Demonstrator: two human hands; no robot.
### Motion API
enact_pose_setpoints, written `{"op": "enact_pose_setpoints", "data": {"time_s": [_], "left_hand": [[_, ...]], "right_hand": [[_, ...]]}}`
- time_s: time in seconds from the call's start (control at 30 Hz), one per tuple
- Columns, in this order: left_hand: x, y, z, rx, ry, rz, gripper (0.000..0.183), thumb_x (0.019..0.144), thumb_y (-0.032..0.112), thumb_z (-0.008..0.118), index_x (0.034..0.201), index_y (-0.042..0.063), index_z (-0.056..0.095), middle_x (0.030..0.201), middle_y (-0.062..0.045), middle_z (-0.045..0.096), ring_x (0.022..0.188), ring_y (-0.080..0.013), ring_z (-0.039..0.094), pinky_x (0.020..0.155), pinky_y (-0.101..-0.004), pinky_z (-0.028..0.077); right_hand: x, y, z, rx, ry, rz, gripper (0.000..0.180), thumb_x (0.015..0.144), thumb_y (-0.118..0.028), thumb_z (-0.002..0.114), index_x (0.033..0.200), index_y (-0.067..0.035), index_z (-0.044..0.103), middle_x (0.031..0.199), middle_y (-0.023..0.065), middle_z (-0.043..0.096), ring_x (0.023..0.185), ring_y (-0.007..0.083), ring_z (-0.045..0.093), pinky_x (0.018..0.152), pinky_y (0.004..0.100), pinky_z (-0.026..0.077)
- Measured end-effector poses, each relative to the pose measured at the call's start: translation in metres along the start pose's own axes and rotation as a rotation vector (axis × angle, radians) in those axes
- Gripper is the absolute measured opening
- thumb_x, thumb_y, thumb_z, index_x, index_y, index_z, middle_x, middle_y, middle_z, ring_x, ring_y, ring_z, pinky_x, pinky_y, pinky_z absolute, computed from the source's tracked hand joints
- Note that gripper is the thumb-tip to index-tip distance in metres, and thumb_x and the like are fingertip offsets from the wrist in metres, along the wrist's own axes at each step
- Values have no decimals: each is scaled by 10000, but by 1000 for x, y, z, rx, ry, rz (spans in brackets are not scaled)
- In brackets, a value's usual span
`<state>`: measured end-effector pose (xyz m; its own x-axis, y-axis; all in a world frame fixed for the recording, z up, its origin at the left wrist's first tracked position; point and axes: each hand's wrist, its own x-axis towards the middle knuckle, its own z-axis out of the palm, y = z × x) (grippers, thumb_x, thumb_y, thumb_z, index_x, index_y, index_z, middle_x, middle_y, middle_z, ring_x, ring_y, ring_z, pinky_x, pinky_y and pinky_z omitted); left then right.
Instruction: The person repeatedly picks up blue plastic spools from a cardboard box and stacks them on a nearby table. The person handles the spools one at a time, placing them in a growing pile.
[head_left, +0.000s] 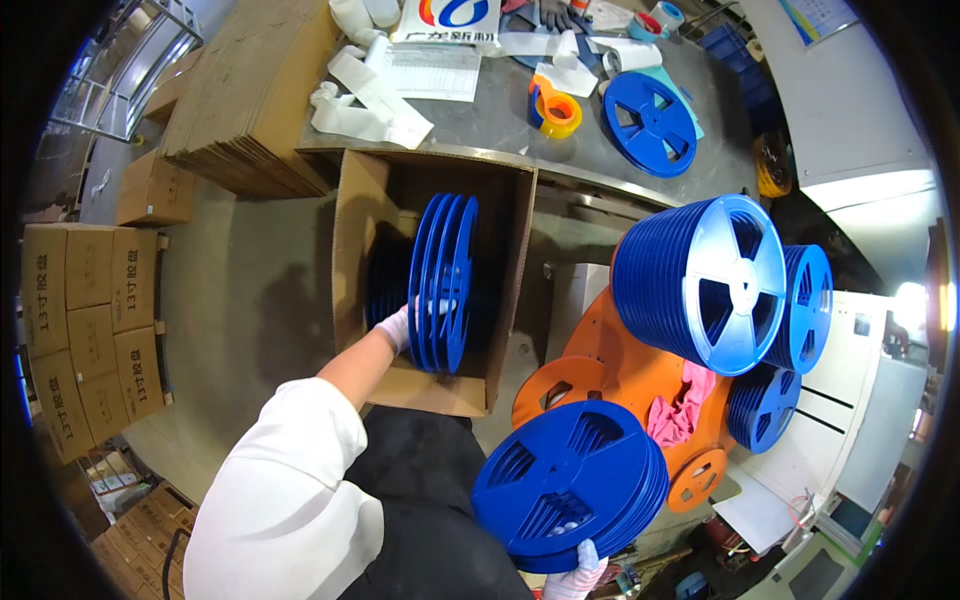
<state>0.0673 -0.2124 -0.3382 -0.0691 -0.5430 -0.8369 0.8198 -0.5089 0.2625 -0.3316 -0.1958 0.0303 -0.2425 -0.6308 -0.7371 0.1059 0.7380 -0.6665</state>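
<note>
My left hand (400, 327), in a pale glove, reaches into an open cardboard box (446, 397) and grips several upright blue plastic reels (441, 281); its fingertips show between the discs. More blue reels stand in shadow at the box's left side. My right hand (577, 576), in a striped glove, holds the lower edge of a tilted stack of blue reels (555, 480) against the front of my body. Some of its fingertips show through an opening in the top reel; the rest of the hand is hidden beneath.
An orange round-edged surface (626, 375) bears large stacks of blue reels (660, 281) and a pink cloth (684, 409). Beyond the box, a metal table (487, 124) holds a tape dispenser (555, 112), papers and a blue reel (649, 124). Flattened cardboard (247, 97) and stacked cartons (94, 322) stand left.
</note>
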Motion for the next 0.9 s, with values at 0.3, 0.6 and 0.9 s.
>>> {"op": "enact_pose_setpoints", "data": {"time_s": [0.3,0.6,0.9], "left_hand": [[104,34,7,69,49,-71,441,965,448,593,1228,97,640,1221,-142,678,1149,-290,626,1037,-445,485],[143,25,6,-154,-67,-54,417,934,511,619,1118,141,676,1133,-111,718,1046,-294,653,980,-437,505],[19,-50,-37,301,605,168,676,964,510,571,1481,89,464,1543,-95,450,1450,-272,354,1191,-414,249]], "right_hand": [[-11,28,4,-244,180,18,387,972,-64,595,1337,47,531,1316,226,575,1138,303,574,1012,410,475],[1,33,-1,-408,129,-82,323,1000,-51,531,1288,94,544,1242,226,630,1095,282,597,994,393,480],[2,26,4,6,129,-137,328,927,-169,565,1198,15,577,1024,149,640,833,232,654,820,386,582]]}}
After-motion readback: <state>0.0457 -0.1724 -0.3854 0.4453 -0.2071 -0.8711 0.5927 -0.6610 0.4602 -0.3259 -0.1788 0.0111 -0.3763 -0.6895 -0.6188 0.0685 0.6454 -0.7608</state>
